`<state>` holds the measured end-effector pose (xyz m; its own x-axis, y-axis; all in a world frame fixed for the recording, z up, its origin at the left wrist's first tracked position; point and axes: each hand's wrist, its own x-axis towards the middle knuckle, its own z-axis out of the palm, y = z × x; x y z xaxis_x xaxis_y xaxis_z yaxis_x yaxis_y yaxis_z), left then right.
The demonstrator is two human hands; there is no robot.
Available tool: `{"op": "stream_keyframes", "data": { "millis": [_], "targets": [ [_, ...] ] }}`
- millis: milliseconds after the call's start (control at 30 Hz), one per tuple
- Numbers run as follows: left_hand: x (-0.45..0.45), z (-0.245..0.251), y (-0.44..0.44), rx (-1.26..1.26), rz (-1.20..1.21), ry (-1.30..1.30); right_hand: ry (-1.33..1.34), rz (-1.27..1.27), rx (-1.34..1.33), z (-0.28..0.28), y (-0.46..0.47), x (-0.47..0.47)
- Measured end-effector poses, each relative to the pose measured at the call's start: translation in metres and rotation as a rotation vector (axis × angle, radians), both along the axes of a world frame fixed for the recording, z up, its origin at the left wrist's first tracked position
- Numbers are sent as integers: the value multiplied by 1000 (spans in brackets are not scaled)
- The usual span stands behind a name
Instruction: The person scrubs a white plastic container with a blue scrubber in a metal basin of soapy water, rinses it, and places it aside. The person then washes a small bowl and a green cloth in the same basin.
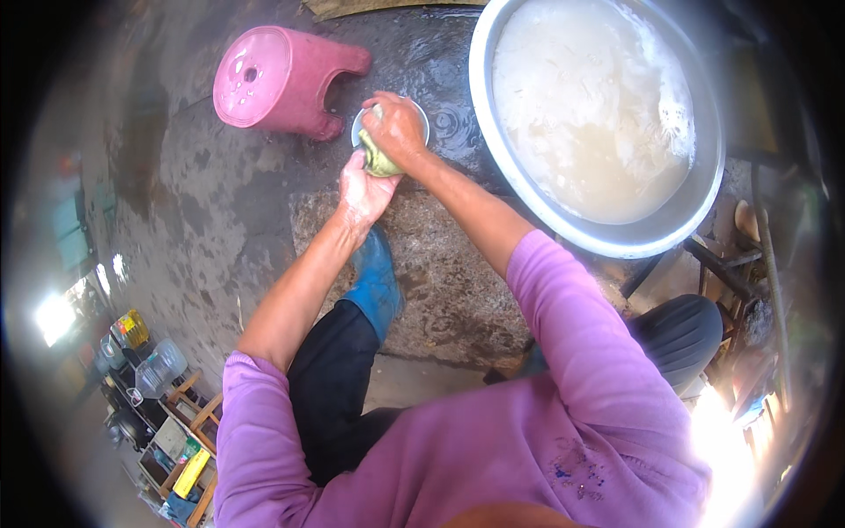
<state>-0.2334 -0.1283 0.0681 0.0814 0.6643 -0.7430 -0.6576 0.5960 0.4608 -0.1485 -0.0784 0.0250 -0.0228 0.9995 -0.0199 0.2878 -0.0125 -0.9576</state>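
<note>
My right hand (398, 129) grips a wet, yellow-green cloth (377, 160) and presses it toward a small white-rimmed bowl (424, 119). Just below, my left hand (367, 191) has its palm turned up against the cloth and the near side of the bowl; whether its fingers hold the bowl's underside is hidden. Most of the bowl's inside is covered by my right hand. To the right stands a large metal basin (597, 241) with cloudy, foamy water (594, 132) in it.
A pink plastic stool (284, 82) lies on its side on the wet concrete floor (218, 191). A stone slab (449, 290) lies beneath my arms, near my blue rubber boot (376, 284). Plastic bottles (160, 368) and wooden frames are at lower left; metal bars (723, 267) are at right.
</note>
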Motion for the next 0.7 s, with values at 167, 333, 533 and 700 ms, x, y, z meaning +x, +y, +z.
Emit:
{"op": "stream_keyframes", "data": {
  "millis": [167,333,533,700],
  "targets": [
    [-20,-2,4,267,-94,-116,-77,67,294,13,-51,-17],
    [-34,-15,33,58,-28,157,-49,142,208,-6,-7,14],
    [-40,-4,40,88,-250,418,-186,155,210,-2,-18,39],
    [-69,3,53,75,-546,677,-499,229,21,-8,-10,24]
  ]
}}
